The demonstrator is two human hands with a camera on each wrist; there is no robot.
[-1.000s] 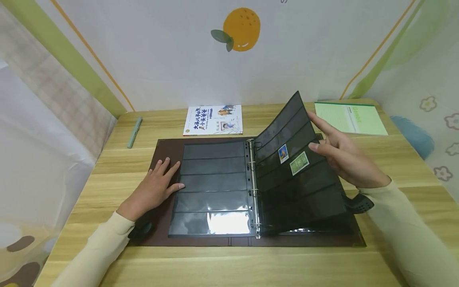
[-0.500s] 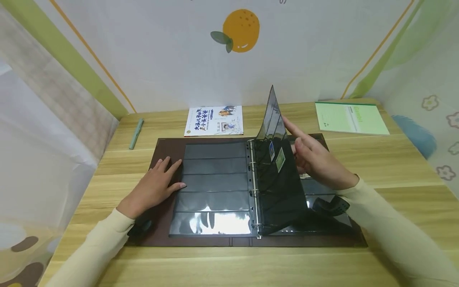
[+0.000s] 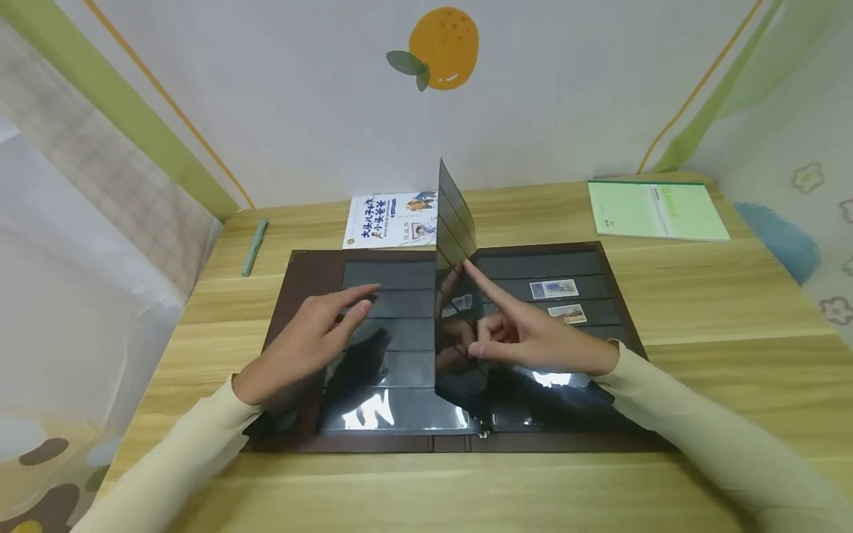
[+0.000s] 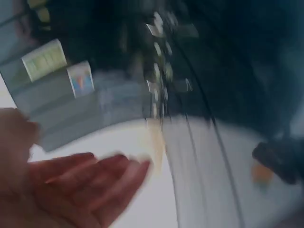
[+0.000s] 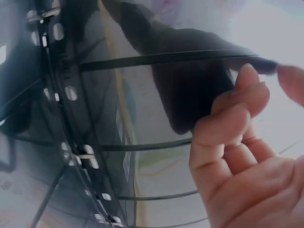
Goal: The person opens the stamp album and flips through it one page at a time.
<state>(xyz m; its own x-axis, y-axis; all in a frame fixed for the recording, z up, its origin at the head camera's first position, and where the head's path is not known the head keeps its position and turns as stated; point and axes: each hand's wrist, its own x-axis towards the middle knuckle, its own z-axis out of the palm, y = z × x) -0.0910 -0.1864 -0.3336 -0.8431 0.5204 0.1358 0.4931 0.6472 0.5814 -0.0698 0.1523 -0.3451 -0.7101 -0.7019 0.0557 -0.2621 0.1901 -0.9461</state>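
A dark brown stamp album (image 3: 308, 270) lies open on the table, its black pocket pages on metal rings (image 5: 85, 156). One page (image 3: 458, 215) stands nearly upright above the spine. Against it my right hand (image 3: 536, 337) presses a straight index finger, with the other fingers curled in. My left hand (image 3: 309, 337) hovers over the left page (image 3: 393, 333), fingers extended and holding nothing. On the right page, a blue-toned stamp (image 3: 554, 289) sits above a brownish stamp (image 3: 567, 314). The left wrist view shows a green stamp (image 4: 45, 60) and a blue-and-red stamp (image 4: 81, 79) on the turning page.
Behind the album lies a white picture book (image 3: 389, 220), partly covered by the raised page. A green pen (image 3: 255, 246) is at the back left and a pale green notebook (image 3: 656, 209) at the back right. Glare marks the lower pockets.
The raised page has swung left from the right side past the spine, with my right hand following it. Stamps on the right page are uncovered. My left hand has lifted from the album's left edge.
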